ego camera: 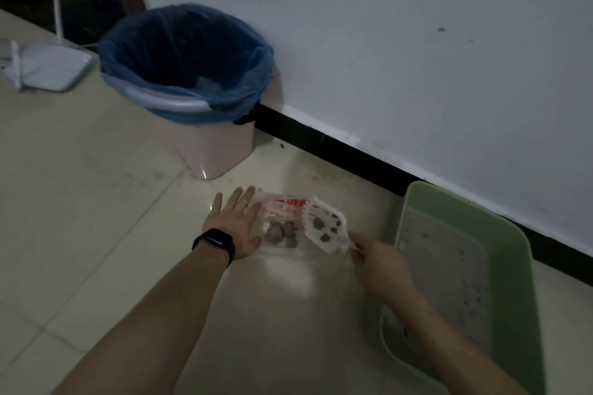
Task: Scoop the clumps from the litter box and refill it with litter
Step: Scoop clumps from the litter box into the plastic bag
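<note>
Left forearm comes in from bottom left, black wristband (214, 242) on the wrist. Left hand (232, 223) lies flat on the tiled floor (96, 202), fingers spread, ring (244, 201) on one finger, pressing the left edge of a clear plastic bag (288, 205) with red print. Right hand (378, 263) pinches the handle end of what looks like a white litter scoop (324, 224); blurry, hard to be sure. Scoop is loaded with dark clumps and sits over the bag's right side. More clumps (277, 234) are already inside the bag. Green litter box (414, 202) is on the floor just right of the right hand, against the black baseboard (321, 135), with grey litter (449, 266) with dark specks inside. Pink bin (211, 144) with blue liner (179, 42) stands by the wall beyond the bag. White router (54, 66) on the floor far left.
</note>
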A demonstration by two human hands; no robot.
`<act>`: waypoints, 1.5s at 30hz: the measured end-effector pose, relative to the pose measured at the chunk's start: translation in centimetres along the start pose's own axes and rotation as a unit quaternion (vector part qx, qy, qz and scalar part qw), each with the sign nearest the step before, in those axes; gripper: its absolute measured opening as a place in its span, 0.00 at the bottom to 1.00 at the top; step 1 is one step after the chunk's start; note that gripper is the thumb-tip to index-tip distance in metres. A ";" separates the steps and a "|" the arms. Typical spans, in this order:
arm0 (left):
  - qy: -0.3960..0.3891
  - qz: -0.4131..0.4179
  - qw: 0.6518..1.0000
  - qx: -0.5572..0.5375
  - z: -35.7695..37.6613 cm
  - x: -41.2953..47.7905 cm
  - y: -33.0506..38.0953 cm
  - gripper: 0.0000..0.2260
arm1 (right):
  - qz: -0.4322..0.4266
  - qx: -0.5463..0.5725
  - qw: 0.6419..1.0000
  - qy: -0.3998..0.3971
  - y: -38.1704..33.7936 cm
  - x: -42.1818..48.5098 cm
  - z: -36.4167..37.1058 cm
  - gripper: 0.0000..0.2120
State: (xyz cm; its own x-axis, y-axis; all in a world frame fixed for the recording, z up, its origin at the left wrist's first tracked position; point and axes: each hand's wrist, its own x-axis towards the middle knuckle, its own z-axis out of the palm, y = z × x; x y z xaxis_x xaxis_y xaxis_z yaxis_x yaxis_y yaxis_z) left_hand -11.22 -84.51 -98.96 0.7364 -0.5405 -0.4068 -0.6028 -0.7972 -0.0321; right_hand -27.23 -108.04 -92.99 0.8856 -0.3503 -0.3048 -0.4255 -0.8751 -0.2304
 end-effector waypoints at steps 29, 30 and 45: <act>0.056 0.100 0.987 -0.109 -2.5 1.9 7.6 0.33 | 0.214 0.274 0.926 0.144 8.7 -8.6 -7.0 0.09; 0.061 0.115 0.984 -0.118 -2.6 2.0 9.2 0.33 | 0.236 0.258 0.928 0.130 10.1 -9.8 -6.7 0.08; 0.020 0.228 0.965 -0.128 -0.8 0.6 22.5 0.27 | 0.227 0.191 0.952 -0.075 16.3 -14.6 0.0 0.30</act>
State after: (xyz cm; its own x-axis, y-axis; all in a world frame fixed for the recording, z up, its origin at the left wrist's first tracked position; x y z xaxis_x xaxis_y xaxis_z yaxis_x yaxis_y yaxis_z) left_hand -24.14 -102.96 -99.20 0.4267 -0.8565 -0.2903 -0.7749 -0.5118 0.3710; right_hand -47.10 -117.21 -92.34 0.5701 -0.5866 -0.5753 -0.8200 -0.4501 -0.3536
